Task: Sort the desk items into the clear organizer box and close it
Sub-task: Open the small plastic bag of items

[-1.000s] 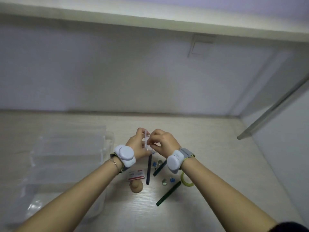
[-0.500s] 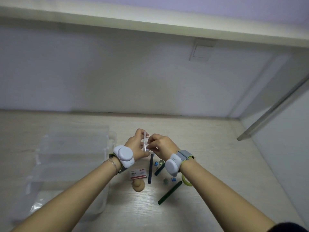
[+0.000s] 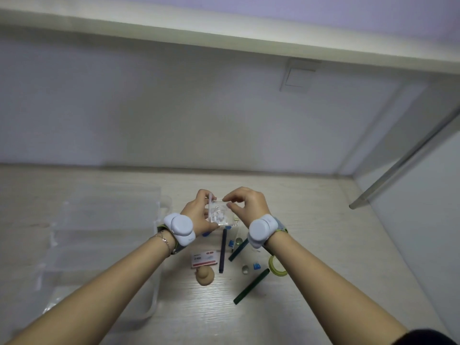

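The person is holding a small clear case [image 3: 220, 215] just above the middle of the tabletop [image 3: 311, 207], the left hand [image 3: 196, 216] gripping its left side with curled fingers [image 3: 202, 195] while the right hand [image 3: 246, 204] is pinching its far edge between thumb and fingertips [image 3: 227, 199]. Something pale and rounded is showing through the clear plastic, though what it is cannot be told. The step in hand appears to be opening or shutting this little case, and doing it well probably means the left hand is keeping the base level and steady while the right is working only the lid, so that nothing inside spills onto the clutter below. The large clear organizer box [image 3: 104, 245] is sitting open toward the left edge of the tabletop, well apart from the hands. Waiting near the front are a dark blue pen [image 3: 222, 251], two dark green sticks [image 3: 251, 286], a red and white card [image 3: 204, 258], a tan rounded figure [image 3: 205, 275], a yellow-green tape ring [image 3: 276, 266], small blue clips [image 3: 256, 266] and clear beads [image 3: 245, 269]. Since the case is slick and see-through, a firm hold on its edges rather than its faces seems wise, as does carrying it low across to the box.
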`<action>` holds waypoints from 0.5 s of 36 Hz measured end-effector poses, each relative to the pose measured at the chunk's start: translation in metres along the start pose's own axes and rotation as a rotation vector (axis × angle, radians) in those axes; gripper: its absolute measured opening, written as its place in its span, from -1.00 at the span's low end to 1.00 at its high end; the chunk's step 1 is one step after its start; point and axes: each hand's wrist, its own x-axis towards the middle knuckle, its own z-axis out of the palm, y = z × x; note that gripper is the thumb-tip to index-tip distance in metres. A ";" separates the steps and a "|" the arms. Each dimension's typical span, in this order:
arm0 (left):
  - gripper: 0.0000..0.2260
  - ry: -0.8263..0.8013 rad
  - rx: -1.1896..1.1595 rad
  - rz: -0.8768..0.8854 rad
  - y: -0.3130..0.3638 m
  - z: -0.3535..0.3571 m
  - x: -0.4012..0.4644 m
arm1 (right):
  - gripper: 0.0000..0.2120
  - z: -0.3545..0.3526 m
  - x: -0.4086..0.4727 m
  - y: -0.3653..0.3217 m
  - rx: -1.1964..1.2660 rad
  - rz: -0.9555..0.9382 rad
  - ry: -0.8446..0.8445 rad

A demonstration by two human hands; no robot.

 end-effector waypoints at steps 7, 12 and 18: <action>-0.47 -0.014 0.056 0.011 -0.001 0.005 0.006 | -0.84 -0.016 0.006 0.024 0.044 0.186 0.138; -0.47 -0.028 0.049 -0.005 -0.003 0.011 0.009 | -0.80 -0.017 -0.007 0.058 -0.007 0.352 0.115; -0.47 -0.043 0.033 -0.018 -0.006 0.022 0.012 | -0.77 0.000 -0.028 0.102 -0.110 0.483 -0.058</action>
